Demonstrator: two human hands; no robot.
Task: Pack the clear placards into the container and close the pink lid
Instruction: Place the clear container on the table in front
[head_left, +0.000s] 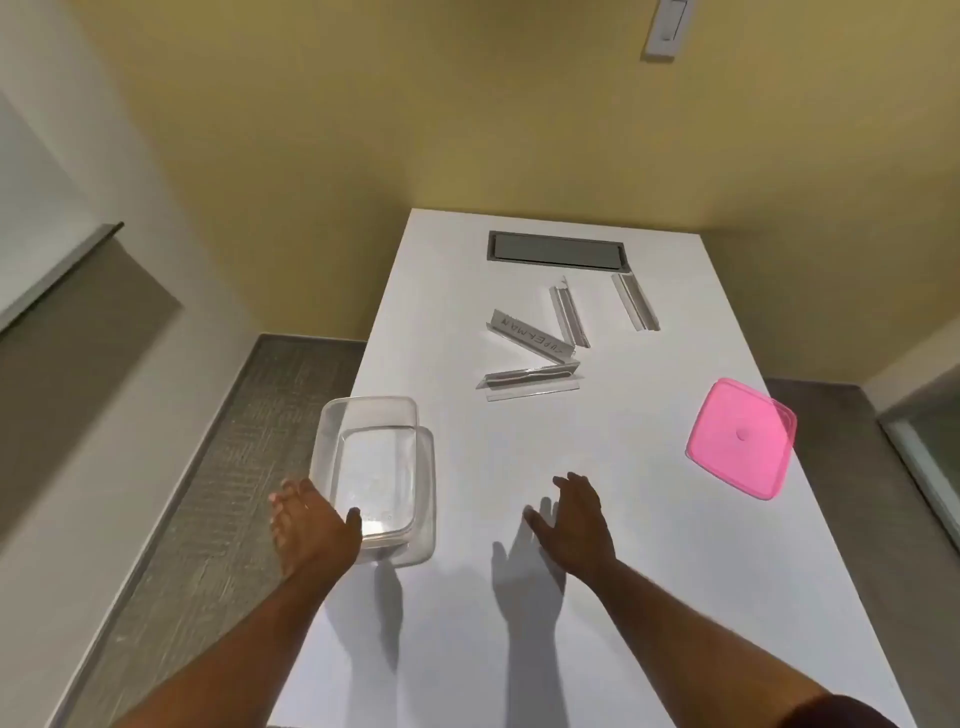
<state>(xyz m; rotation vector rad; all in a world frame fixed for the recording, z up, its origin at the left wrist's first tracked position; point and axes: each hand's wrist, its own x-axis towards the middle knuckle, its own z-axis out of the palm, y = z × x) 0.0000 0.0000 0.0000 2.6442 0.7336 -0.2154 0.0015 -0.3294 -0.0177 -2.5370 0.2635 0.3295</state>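
Surface (519, 597): white, rectangular, set against a yellow wall; grey carpet on the floor at either side.

Container (375, 470): clear plastic, rectangular, open, nothing inside. Stands upright at the left edge of the surface, near the person.

Lid (740, 444): pink, translucent, squarish with rounded corners and a small round mark at its centre. Lies flat near the right edge of the surface, well apart from the container.

Placards (566, 332): four clear pieces, loose on the far half of the surface, between container and lid but farther off. One lettered placard (530, 336) lies slantwise; its writing is too small to read surely. A second (527, 382) lies crosswise just below it, the two touching or nearly so at their right ends. A third (570, 316) sits just to the right of the lettered one. The fourth (635, 301) lies apart, farther right. None is in the container.

Grey panel (557, 250): recessed in the surface near its far end, just beyond the placards.

Left hand (311, 525): fingers spread wide, at the near left corner of the container, thumb against or just at its near wall. Whether it grips cannot be told.

Right hand (571, 519): open, fingers spread, holding nothing, above the bare surface between container and lid; its shadow falls beneath it.

Wall switch (667, 26): white, high on the wall.
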